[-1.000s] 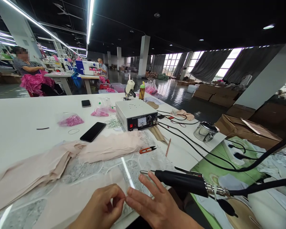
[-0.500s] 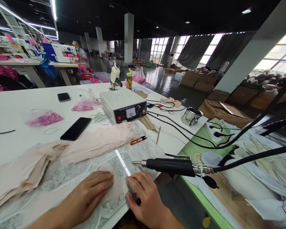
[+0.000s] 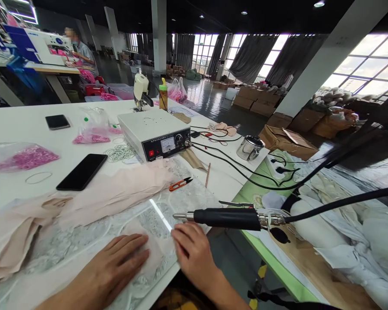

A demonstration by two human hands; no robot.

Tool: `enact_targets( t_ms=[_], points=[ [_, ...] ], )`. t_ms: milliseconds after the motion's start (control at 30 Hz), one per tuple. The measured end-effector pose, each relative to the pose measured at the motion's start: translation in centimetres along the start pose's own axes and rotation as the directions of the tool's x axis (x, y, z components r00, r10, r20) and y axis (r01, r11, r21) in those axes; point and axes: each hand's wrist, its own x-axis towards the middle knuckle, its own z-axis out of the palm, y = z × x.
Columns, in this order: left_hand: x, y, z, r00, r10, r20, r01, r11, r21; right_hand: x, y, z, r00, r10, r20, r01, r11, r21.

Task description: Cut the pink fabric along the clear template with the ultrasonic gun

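Lying flat on a thin pale cloth point(image 3: 157, 247), the left hand point(image 3: 114, 262) has its fingers extended and close together, pressing from above rather than pinching. The cloth spreads on a grey patterned sheet point(image 3: 84, 237) near the front edge of the white table point(image 3: 221, 185), its far side showing past the fingertips. The right hand point(image 3: 194, 252) curls at that edge, fingers on the sheet's side and wrist out beyond the tabletop; whether it grips anything cannot be told. A gap separates the 2 hands, with cloth and sheet showing between them.

Just above the right fingers, a black hand tool point(image 3: 226, 218) points its metal tip leftward over the sheet; whether the fingers touch it is unclear. Its body reaches past the table's edge, and its thick cable runs right, above a green surface point(image 3: 280, 267). A dark gap divides the 2 work surfaces at the near end.

Forward of the hands, orange-handled snips point(image 3: 180, 184) lie near the sheet's far margin. A peach cloth pile point(image 3: 116, 185) bounds the left side. Farther back stands a control box point(image 3: 168, 144), and 2 cables trail from its right side across the tabletop.
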Motion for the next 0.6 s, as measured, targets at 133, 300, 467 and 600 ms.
enact_targets(
  t_ms=[133,300,467,600],
  points=[
    [0.0,-0.4,-0.5,0.993,0.092,0.071,-0.096,0.993,0.062,-0.9,1.9,-1.0,0.988,0.085,-0.127,-0.094,0.993,-0.071],
    [0.1,-0.5,0.2,0.999,0.010,0.046,-0.008,0.999,-0.047,-0.2,-0.9,-1.7,0.995,-0.087,0.045,0.083,0.992,0.097],
    [0.3,-0.6,0.6,0.998,-0.004,0.070,0.013,0.991,-0.130,1.8,-3.1,1.1,0.954,-0.236,0.183,0.190,0.953,0.236],
    [0.3,-0.7,0.3,0.994,-0.008,0.108,0.020,0.994,-0.110,1.1,-1.6,1.4,1.000,0.017,-0.025,-0.013,0.989,0.148]
  ],
)
